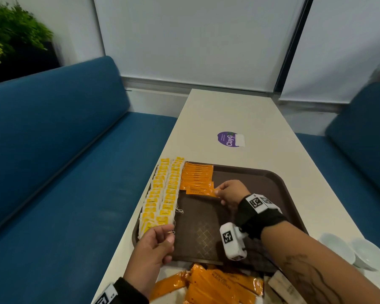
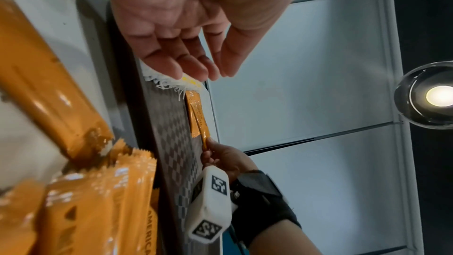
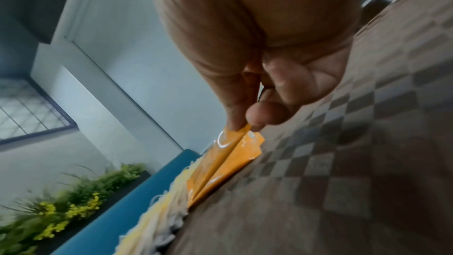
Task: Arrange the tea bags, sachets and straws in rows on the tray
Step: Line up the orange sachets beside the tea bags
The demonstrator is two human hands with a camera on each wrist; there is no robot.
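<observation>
Right hand (image 1: 230, 191): fingers (image 3: 259, 117) pinch one end of an orange sachet (image 1: 203, 192), held at the near end of the sachet row (image 1: 198, 175) on the tray (image 1: 279, 183). Left hand (image 1: 155, 244): fingers relaxed, straight, resting at the nearest tea bags (image 1: 160, 194). Risk: the glossy sachet may land skewed, or nudge the overlapped row. Sachets slim, foil, uniform.

A café or canteen booth: blue upholstered benches (image 1: 59, 154) flank a long white table (image 1: 239, 115) carrying a brown serving tray (image 1: 250, 174), with roller blinds (image 1: 195, 36) behind the table and planter greenery (image 1: 11, 29) beyond the left bench.
</observation>
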